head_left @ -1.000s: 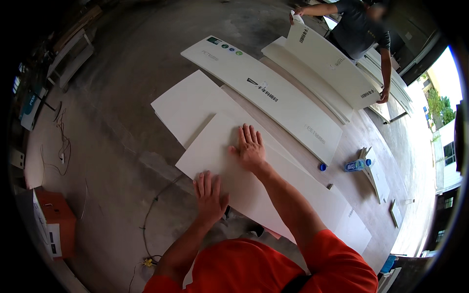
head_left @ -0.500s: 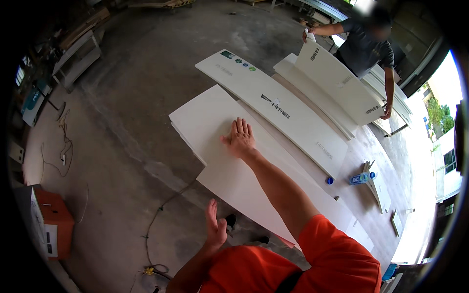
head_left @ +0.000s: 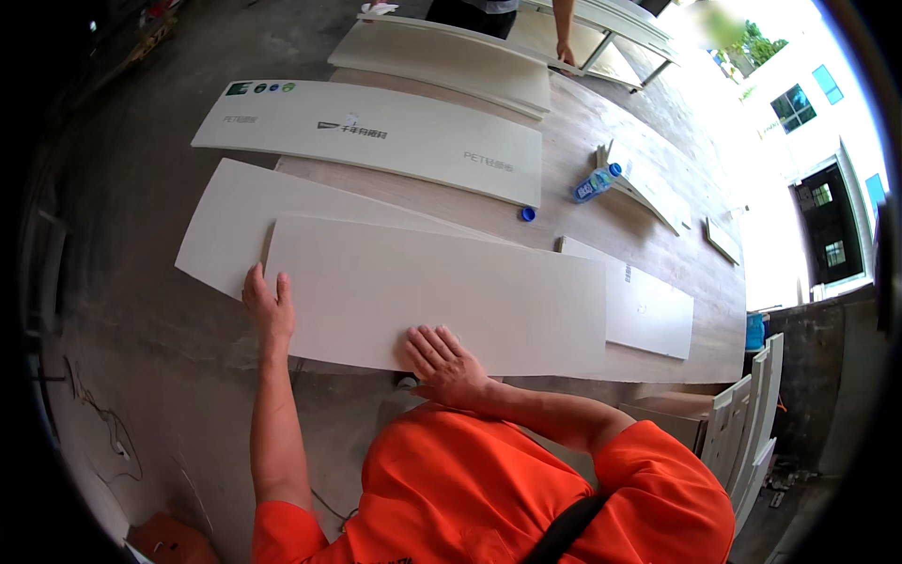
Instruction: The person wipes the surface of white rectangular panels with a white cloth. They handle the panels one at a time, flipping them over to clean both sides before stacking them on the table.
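A plain white board (head_left: 442, 282) lies over another white board (head_left: 218, 214), which sticks out past its left end. My left hand (head_left: 270, 305) is at the top board's left edge, thumb and fingers apart. Flat on the board's near edge rests my right hand (head_left: 443, 365), fingers stretched out. Under the top board's right end, a third white board (head_left: 653, 305) shows in part. Beyond them lies a long printed white panel (head_left: 376, 150) with round green and blue marks at its left end.
Across the wood-grain table (head_left: 601, 240), a co-worker's hand (head_left: 565, 52) touches a white panel (head_left: 442, 61). A bottle (head_left: 597, 182), a blue cap (head_left: 528, 214) and narrow board pieces (head_left: 648, 193) lie to the right. Panels (head_left: 742, 423) lean by the table's right end.
The view has turned. My left hand has come up to the top board's left edge; my right hand has shifted to its near edge. The co-worker's raised panel is now lower and flatter.
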Available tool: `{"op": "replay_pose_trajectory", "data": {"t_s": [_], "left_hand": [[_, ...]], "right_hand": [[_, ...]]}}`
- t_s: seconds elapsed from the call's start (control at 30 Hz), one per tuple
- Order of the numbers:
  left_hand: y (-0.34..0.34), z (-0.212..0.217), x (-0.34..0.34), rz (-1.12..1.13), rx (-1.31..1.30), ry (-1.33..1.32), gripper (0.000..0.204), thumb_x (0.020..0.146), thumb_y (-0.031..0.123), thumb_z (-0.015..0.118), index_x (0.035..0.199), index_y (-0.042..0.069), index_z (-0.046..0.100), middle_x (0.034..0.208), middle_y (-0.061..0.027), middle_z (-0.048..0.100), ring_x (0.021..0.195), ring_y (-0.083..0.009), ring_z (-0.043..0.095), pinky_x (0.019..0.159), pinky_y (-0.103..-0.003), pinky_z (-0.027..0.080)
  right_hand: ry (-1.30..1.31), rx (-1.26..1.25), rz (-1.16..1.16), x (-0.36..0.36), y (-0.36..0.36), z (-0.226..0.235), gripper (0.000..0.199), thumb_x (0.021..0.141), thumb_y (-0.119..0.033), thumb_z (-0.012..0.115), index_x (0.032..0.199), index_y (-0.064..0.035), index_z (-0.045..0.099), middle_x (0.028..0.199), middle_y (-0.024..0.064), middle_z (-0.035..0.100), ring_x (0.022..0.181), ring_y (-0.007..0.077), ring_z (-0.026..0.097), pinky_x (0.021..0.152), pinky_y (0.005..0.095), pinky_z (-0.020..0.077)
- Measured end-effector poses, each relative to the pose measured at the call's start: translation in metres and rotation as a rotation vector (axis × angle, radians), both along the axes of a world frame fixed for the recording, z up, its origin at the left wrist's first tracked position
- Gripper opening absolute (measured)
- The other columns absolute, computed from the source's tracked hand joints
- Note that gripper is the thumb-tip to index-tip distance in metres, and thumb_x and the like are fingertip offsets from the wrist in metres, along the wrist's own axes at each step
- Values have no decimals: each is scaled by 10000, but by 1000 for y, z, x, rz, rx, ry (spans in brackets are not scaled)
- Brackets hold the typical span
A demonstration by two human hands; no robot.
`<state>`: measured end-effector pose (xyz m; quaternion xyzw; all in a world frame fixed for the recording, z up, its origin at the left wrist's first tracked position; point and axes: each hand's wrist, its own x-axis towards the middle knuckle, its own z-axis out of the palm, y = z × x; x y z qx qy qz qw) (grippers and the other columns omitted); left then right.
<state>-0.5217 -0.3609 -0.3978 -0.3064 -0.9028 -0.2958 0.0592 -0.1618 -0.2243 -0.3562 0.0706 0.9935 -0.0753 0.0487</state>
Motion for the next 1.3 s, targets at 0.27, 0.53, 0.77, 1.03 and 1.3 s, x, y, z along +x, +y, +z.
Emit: {"op": "replay_pose_trajectory", "data": {"t_s": [0.27,0.53,0.77,1.03,1.3], "left_hand": [[22,-15,6,-55,-189,104,669,1004,380,616,1512,-7,414,1515,-240,482,1416,-414,438,1195,-519,307],[25,-8,11,-47,-247,131,671,1008,382,611,1522,2,408,1524,-231,480,1426,-413,426,1194,-517,303],[22,-13,6,-31,-249,110,669,1007,386,616,1512,-3,413,1504,-232,496,1410,-414,443,1180,-520,323],[22,12,-57,200,-105,328,807,964,412,693,1528,-51,347,1577,-243,389,1458,-413,380,1205,-518,317],[-4,-19,224,329,592,-1769,891,859,646,712,1538,160,401,1547,-69,394,1359,-259,415,1206,-503,227]], "right_hand": [[29,80,-1306,250,115,-25,1041,975,-692,458,1573,128,226,1664,305,217,1568,424,177,1282,505,98],[58,24,-1163,160,266,-23,953,1002,-669,425,1605,45,239,1693,215,229,1590,331,153,1282,430,133],[370,-471,-1660,245,178,-20,566,998,-543,604,1116,8,663,955,184,742,923,368,717,791,436,539],[816,-1256,-1649,192,99,-15,305,1042,-348,653,953,-56,660,818,-41,619,695,59,518,604,285,446],[337,-800,-1526,94,64,-18,562,1006,-509,581,1104,43,621,1031,289,699,1010,459,670,865,506,510]]}}
